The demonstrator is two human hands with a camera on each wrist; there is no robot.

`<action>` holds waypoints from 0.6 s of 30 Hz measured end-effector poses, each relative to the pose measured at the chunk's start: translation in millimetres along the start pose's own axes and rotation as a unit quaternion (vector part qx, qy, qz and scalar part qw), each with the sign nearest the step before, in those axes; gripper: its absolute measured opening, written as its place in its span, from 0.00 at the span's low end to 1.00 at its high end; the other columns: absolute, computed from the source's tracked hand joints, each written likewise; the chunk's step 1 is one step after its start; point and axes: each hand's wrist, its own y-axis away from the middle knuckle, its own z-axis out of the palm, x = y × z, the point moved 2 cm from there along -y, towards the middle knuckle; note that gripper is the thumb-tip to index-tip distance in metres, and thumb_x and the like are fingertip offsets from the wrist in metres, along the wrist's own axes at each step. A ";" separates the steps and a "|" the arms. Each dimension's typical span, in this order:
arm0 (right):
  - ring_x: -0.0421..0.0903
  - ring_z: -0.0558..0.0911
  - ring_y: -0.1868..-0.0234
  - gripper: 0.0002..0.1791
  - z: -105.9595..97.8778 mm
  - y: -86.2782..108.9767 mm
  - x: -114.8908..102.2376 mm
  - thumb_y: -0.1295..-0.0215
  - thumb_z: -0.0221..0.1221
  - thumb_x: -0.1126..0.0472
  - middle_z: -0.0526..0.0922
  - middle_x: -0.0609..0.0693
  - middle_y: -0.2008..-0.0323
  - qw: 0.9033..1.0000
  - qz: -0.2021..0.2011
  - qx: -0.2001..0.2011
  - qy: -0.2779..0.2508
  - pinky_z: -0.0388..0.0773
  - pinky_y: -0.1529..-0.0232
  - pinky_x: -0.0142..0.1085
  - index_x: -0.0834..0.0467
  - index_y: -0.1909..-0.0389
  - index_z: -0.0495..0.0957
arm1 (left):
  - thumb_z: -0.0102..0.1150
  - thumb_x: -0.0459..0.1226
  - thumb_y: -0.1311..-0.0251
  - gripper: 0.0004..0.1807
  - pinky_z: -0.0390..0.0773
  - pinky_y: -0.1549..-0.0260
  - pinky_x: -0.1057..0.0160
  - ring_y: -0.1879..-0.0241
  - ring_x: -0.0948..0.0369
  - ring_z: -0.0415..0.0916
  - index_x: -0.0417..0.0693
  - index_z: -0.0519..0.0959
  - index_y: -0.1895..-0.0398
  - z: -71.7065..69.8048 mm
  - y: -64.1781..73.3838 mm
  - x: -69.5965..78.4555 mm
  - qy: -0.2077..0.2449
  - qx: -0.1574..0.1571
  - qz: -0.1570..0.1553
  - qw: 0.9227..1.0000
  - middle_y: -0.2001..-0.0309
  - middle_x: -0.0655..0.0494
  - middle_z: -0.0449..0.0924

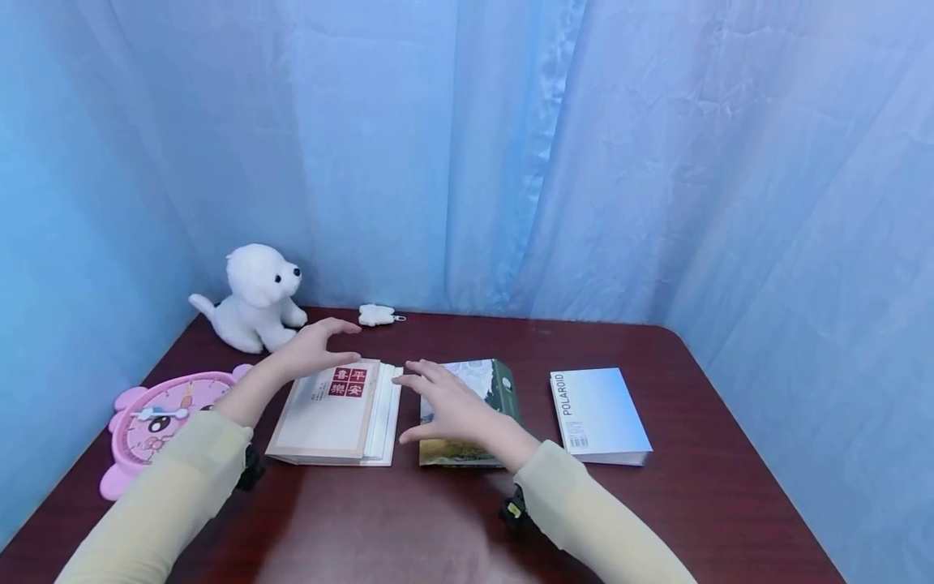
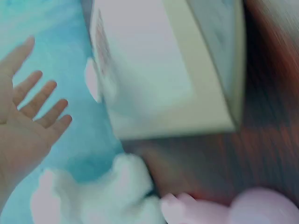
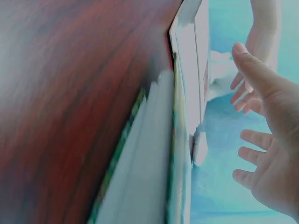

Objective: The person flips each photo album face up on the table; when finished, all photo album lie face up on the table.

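Left hand (image 1: pixel 314 350), fingers loosely spread, empty, hovers above cream book (image 1: pixel 321 423), nearer it; right hand (image 1: pixel 456 405), same state, hovers right of it above green book (image 1: pixel 503 392).

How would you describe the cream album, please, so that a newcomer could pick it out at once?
On the dark reddish-brown table, find the pink clock at the left side. The cream album lies between it and the green-edged album. Unlike its neighbours, its cover bears a red block of Chinese characters.
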 end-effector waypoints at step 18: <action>0.49 0.62 0.31 0.41 -17.4 65.6 65.4 0.44 0.62 0.38 0.47 0.44 0.26 0.999 0.010 0.052 0.002 0.78 0.64 0.37 0.43 0.30 0.60 | 0.57 0.45 0.37 0.26 0.61 0.37 0.45 0.33 0.45 0.58 0.42 0.71 0.38 46.9 -29.2 66.0 -0.008 0.021 0.037 0.999 0.33 0.41 0.62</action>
